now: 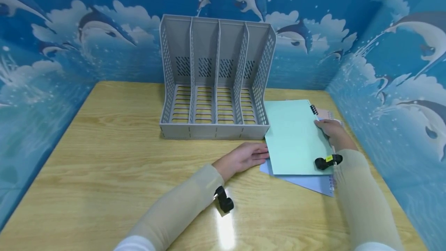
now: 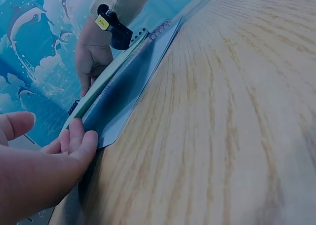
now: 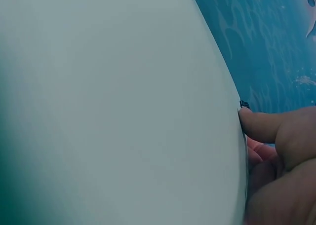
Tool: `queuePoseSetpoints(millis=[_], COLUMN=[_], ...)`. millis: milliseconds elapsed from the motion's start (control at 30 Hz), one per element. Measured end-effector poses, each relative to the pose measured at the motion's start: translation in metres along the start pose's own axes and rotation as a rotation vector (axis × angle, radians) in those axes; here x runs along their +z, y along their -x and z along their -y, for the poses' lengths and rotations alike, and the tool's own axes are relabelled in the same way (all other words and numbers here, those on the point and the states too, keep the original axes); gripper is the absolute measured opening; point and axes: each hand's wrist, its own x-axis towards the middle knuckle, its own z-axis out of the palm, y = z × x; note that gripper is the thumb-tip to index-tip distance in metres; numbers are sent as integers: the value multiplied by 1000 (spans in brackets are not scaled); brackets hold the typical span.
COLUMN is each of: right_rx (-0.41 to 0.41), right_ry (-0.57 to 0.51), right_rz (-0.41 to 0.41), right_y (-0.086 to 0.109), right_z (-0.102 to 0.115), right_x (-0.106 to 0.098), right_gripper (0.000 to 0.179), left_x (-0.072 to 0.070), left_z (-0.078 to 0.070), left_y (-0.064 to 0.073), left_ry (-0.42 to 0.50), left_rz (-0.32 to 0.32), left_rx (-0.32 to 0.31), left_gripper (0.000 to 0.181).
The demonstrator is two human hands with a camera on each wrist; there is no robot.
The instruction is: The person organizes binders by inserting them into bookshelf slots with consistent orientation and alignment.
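On the counter, beside the grey rack, a smooth mint-green notebook overlaps a lavender notebook. The left hand, fingers extended, touches its edge; the right hand pinches the opposite edge near its black coil.

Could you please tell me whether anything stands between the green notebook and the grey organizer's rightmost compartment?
Yes: the right side wall of the grey organizer stands between the rightmost compartment and the green notebook, and a low front lip crosses the compartment's front. The left hand is at the notebook's left edge.
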Motion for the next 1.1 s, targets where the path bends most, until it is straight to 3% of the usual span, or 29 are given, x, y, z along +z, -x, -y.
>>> queuePoseSetpoints(millis=[133, 433, 800, 967, 1100], right_rx=[1, 53, 26, 64, 69], right_ry=[-55, -175, -232, -269, -301], right_rz=[4, 55, 91, 80, 69], right_y=[2, 9, 10, 11, 12], right_z=[-1, 1, -4, -1, -2], right_x=[1, 0, -5, -5, -5], right_gripper=[53, 70, 75, 72, 60], left_x=[0, 2, 8, 7, 9], left_z=[2, 3, 8, 9, 9], left_y=[1, 5, 1, 2, 4], left_ry=[-2, -43, -66, -125, -155], left_rz=[3, 46, -27, 9, 41], left_rx=[-6, -12, -14, 6, 25], left_gripper=[40, 55, 50, 60, 71])
